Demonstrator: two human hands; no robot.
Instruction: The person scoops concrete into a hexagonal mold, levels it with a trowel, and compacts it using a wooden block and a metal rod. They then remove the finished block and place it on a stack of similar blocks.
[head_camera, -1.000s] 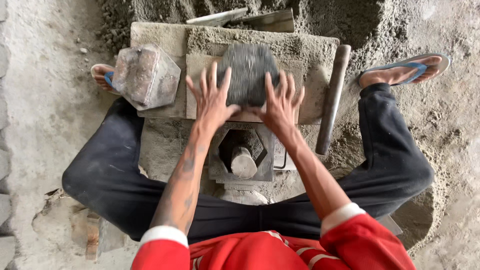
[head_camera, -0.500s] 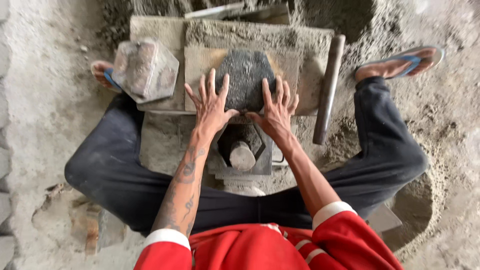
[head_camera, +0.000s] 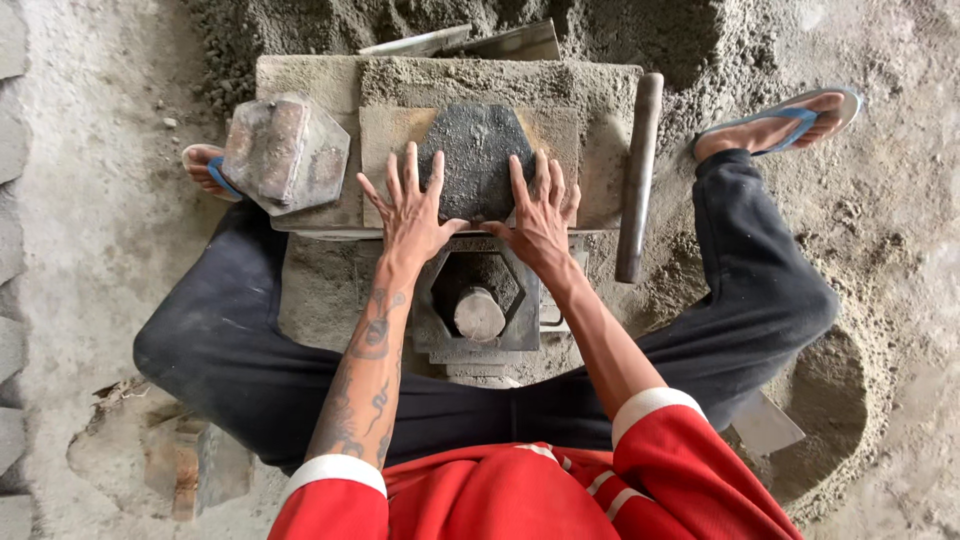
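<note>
Dark hexagonal paver (head_camera: 477, 160) between flat hands

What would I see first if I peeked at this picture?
Two bare hands, left hand and right hand, pressed flat against a dark six-sided block in the middle. Just below sits a metal mould with a six-sided hole, and left lies a heavy metal cap.

A metal hexagonal mould cap (head_camera: 285, 152) beside a long iron bar (head_camera: 638, 175)

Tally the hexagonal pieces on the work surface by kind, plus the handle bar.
Dark hexagonal paver under left hand and right hand: 1
Hexagonal metal block: 1
Hexagonal mould: 1
Bar: 1
Total: 4
</note>
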